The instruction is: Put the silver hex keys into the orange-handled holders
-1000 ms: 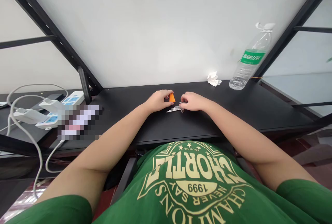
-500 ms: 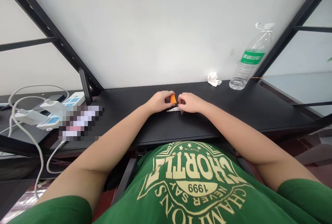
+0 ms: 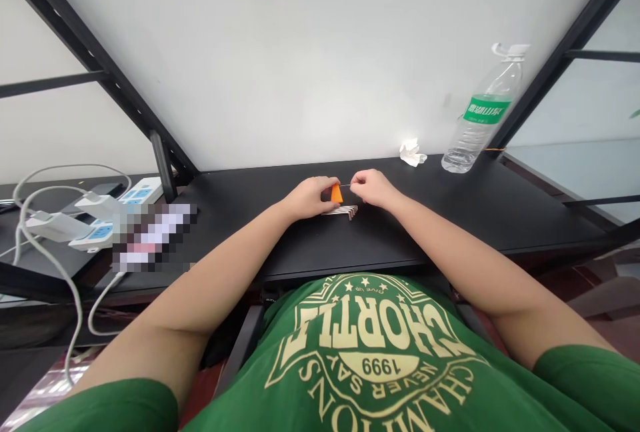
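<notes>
Nearest the body, the hex keys (image 3: 345, 211) lie side by side on the black desktop (image 3: 340, 252), their bent ends to the right. Just beyond, the left hand (image 3: 313, 197) has thumb and fingers clamped on an orange holder (image 3: 337, 193); the right hand (image 3: 373, 188), to its right, pinches a thin metal rod (image 3: 345, 185) that reaches the holder's upper part. Farther back, crumpled tissue (image 3: 413, 153) sits near the wall, left of an upright clear bottle (image 3: 477, 119).
</notes>
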Tool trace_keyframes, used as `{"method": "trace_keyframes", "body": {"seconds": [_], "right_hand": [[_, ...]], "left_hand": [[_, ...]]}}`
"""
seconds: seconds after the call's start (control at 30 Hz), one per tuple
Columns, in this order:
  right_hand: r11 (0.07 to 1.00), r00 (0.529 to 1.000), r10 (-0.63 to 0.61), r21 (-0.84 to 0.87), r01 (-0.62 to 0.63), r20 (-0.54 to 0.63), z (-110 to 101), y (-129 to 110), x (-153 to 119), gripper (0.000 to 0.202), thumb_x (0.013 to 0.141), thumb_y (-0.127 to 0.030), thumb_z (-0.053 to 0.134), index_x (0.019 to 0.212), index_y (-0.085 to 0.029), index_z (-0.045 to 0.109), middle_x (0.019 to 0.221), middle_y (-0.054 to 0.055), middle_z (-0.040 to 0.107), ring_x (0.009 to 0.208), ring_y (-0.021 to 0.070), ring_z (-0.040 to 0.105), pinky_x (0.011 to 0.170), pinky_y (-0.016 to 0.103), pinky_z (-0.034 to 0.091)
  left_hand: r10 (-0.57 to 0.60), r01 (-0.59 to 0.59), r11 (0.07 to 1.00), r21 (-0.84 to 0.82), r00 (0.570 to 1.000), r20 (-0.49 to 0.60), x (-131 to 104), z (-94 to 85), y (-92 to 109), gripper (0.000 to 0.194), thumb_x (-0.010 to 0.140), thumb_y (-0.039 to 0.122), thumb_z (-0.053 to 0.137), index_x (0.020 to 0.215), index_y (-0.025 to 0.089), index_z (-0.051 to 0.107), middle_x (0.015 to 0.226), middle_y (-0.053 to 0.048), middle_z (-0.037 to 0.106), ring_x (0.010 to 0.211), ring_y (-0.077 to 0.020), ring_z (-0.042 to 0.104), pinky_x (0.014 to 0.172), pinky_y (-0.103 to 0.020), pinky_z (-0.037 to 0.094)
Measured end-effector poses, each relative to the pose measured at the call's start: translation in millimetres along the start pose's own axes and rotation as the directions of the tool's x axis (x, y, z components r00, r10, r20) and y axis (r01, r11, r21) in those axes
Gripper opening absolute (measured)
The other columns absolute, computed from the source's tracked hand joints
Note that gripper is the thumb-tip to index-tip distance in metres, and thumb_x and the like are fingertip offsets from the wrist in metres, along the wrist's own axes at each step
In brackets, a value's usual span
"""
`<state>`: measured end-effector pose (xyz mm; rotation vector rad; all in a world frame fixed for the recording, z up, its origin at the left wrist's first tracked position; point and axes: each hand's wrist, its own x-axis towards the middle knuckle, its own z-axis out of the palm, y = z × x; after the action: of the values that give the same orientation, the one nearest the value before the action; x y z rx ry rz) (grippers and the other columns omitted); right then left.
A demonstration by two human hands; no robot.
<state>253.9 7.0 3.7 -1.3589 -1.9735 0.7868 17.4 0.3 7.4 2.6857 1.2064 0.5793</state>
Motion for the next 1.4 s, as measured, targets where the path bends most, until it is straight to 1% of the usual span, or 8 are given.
{"method": "trace_keyframes", "body": {"seconds": [0.13, 0.3, 0.47, 0.63, 0.7, 0.9, 1.17, 1.4], "right_hand": [[0.990, 0.982, 0.099, -0.111, -0.082, 0.158, -19, 12, 5, 0.007, 0.075, -0.025, 0.065, 0.072, -0.021, 0.069, 0.066, 0.000, 0.063, 0.058, 0.0140, 0.052, 0.057, 0.028, 0.038], [0.948, 0.946, 0.126, -0.318, -0.026, 0.298, -28, 20, 8, 0.009, 0.077, -0.027, 0.069, 0.069, -0.022, 0.069, 0.073, 0.001, 0.066, 0.064, 0.0162, 0.054, 0.057, 0.029, 0.037], [0.930, 0.979, -0.019, -0.355, 0.091, 0.201, -20, 19, 7, 0.010, 0.082, -0.030, 0.069, 0.088, -0.023, 0.069, 0.098, 0.005, 0.073, 0.081, 0.0201, 0.063, 0.066, 0.030, 0.044], [0.884, 0.923, -0.168, -0.362, 0.297, 0.346, -6, 4, -4, 0.026, 0.089, -0.047, 0.068, 0.100, -0.024, 0.070, 0.115, 0.008, 0.065, 0.089, 0.0211, 0.062, 0.073, 0.031, 0.046], [0.869, 0.909, -0.172, -0.376, 0.322, 0.380, 0, -4, -9, 0.023, 0.088, -0.042, 0.070, 0.100, -0.023, 0.068, 0.115, 0.008, 0.064, 0.085, 0.0202, 0.061, 0.071, 0.031, 0.045], [0.859, 0.929, -0.146, -0.422, 0.290, 0.340, 3, -6, -8, 0.014, 0.082, -0.026, 0.069, 0.094, -0.022, 0.063, 0.111, 0.007, 0.063, 0.083, 0.0198, 0.060, 0.067, 0.031, 0.043], [0.861, 0.973, -0.068, -0.481, 0.168, 0.219, -15, 31, 18, 0.022, 0.083, -0.031, 0.070, 0.102, -0.021, 0.066, 0.114, 0.009, 0.064, 0.089, 0.0216, 0.061, 0.075, 0.032, 0.045], [0.831, 0.976, -0.111, -0.522, 0.194, 0.186, -22, 25, 14, 0.016, 0.088, -0.033, 0.069, 0.100, -0.023, 0.072, 0.118, 0.009, 0.063, 0.108, 0.0265, 0.060, 0.088, 0.037, 0.045]], "left_hand": [[-0.084, 0.082, 0.995, -0.063, 0.996, -0.019, -1, -3.0, -16, 0.044, 0.081, 0.041, 0.074, 0.121, 0.024, 0.069, 0.097, -0.003, 0.073, 0.083, -0.0208, 0.066, 0.076, -0.032, 0.052], [-0.153, 0.147, 0.978, -0.146, 0.988, -0.029, -3, -3.2, -24, 0.042, 0.080, 0.043, 0.076, 0.117, 0.022, 0.070, 0.089, -0.001, 0.071, 0.077, -0.0177, 0.063, 0.074, -0.032, 0.053], [-0.146, 0.136, 0.978, -0.158, 0.988, -0.051, -2, -1.1, -22, 0.047, 0.080, 0.044, 0.075, 0.121, 0.022, 0.069, 0.095, -0.003, 0.072, 0.081, -0.0187, 0.064, 0.077, -0.032, 0.054], [-0.112, 0.104, 0.984, -0.142, 0.993, -0.049, -2, -1.0, -22, 0.046, 0.081, 0.047, 0.076, 0.119, 0.022, 0.069, 0.090, -0.002, 0.071, 0.076, -0.0177, 0.063, 0.072, -0.031, 0.053], [-0.115, 0.108, 0.984, -0.145, 0.992, -0.045, -2, -1.2, -23, 0.045, 0.081, 0.047, 0.076, 0.118, 0.023, 0.069, 0.089, -0.001, 0.071, 0.075, -0.0175, 0.063, 0.072, -0.031, 0.052], [-0.120, 0.114, 0.984, -0.140, 0.992, -0.038, -2, -2.1, -22, 0.047, 0.081, 0.048, 0.077, 0.119, 0.022, 0.069, 0.086, 0.000, 0.069, 0.073, -0.0169, 0.061, 0.070, -0.031, 0.050], [-0.118, 0.114, 0.985, -0.130, 0.993, -0.030, -2, -2.0, -22, 0.048, 0.081, 0.048, 0.076, 0.122, 0.023, 0.070, 0.090, -0.001, 0.072, 0.076, -0.0178, 0.063, 0.072, -0.031, 0.051], [-0.146, 0.143, 0.980, -0.135, 0.989, -0.011, -2, -2.1, -22, 0.051, 0.080, 0.047, 0.075, 0.125, 0.022, 0.069, 0.093, -0.002, 0.071, 0.079, -0.0180, 0.064, 0.075, -0.030, 0.052]]}}
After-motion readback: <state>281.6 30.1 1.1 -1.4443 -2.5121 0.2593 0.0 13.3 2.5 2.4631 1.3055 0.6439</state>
